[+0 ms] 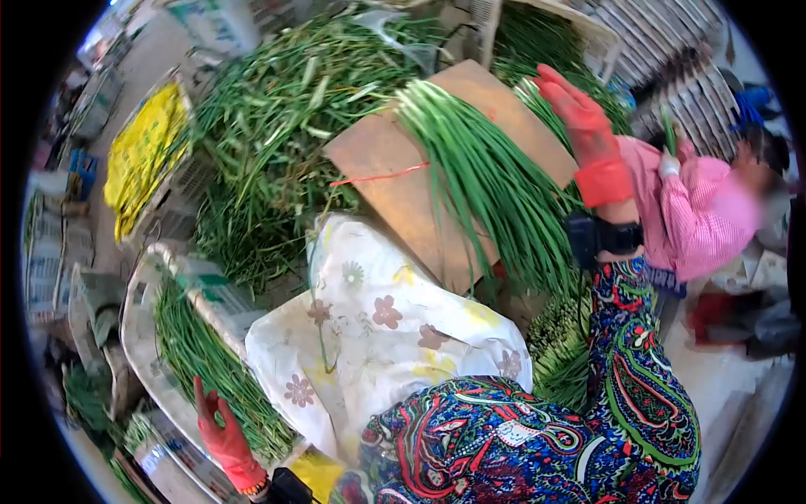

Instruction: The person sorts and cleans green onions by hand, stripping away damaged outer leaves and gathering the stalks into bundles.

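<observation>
My left hand (225, 441), in a red rubber glove, is at the lower left with its fingers apart and nothing visible in it. It is nearest to a crate of chives (206, 357). My right hand (581, 118), also red-gloved, is raised at the upper right with its fingers stretched out. Beside and partly behind its fingers shows a smaller bundle of chives (534, 99); whether they touch I cannot tell. A large bunch of chives (483, 181) lies slantwise on a brown board (374, 151), white ends toward the back. A red strip (382, 175) lies on the board and reaches the bunch.
Loose green leaves (277, 109) are heaped left of the board. A flowered white cloth (386, 319) covers my lap. More bundled chives (558, 344) stand beside my right side. A yellow sack (147, 155) sits at the left. A person in pink (701, 202) works at the right, holding greens.
</observation>
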